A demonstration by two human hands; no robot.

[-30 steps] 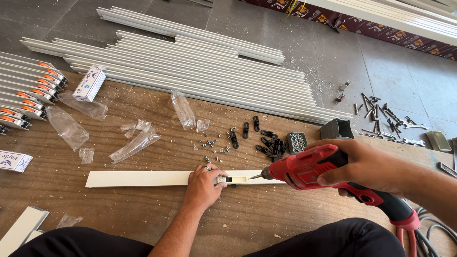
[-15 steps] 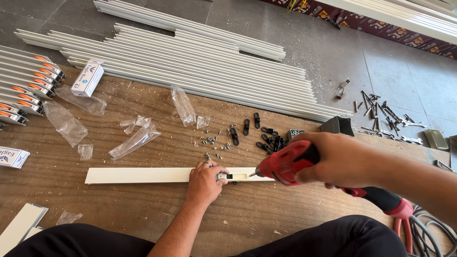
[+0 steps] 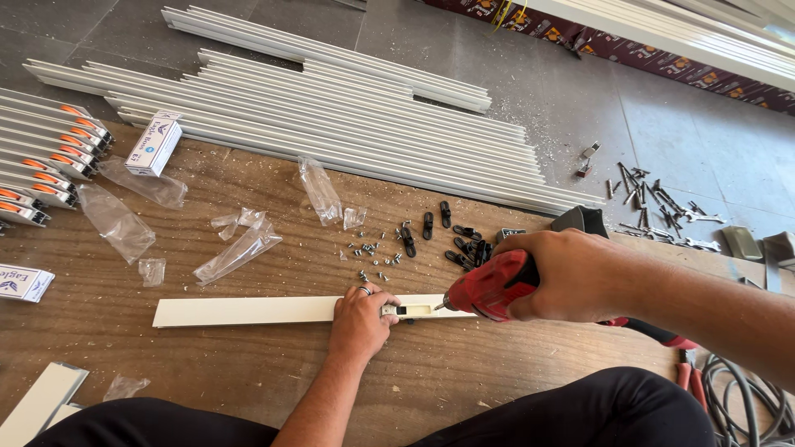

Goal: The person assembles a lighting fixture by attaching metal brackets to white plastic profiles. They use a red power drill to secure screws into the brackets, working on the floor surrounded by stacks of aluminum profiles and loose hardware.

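Observation:
A white aluminium profile [image 3: 248, 311] lies flat on the wooden board [image 3: 248, 381] in front of me. My left hand [image 3: 362, 318] presses down on it, fingers beside a small black fitting [image 3: 401, 310] set into a slot of the profile. My right hand [image 3: 571, 277] grips a red power drill [image 3: 490, 286], whose bit tip touches the profile just right of the slot. Small silver screws [image 3: 373, 252] and black plastic clips [image 3: 451, 236] lie scattered just beyond the profile.
Long white profiles [image 3: 331, 124] are stacked along the board's far edge. Empty clear plastic bags [image 3: 240, 248], small white boxes [image 3: 153, 145] and orange-capped rails [image 3: 41, 165] lie left. Metal parts [image 3: 654, 194] litter the grey floor at right; cables [image 3: 737, 389] coil near my right knee.
The drill has shifted slightly left and its bit tip now touches the profile by the slot. My left hand stays pressed on the profile.

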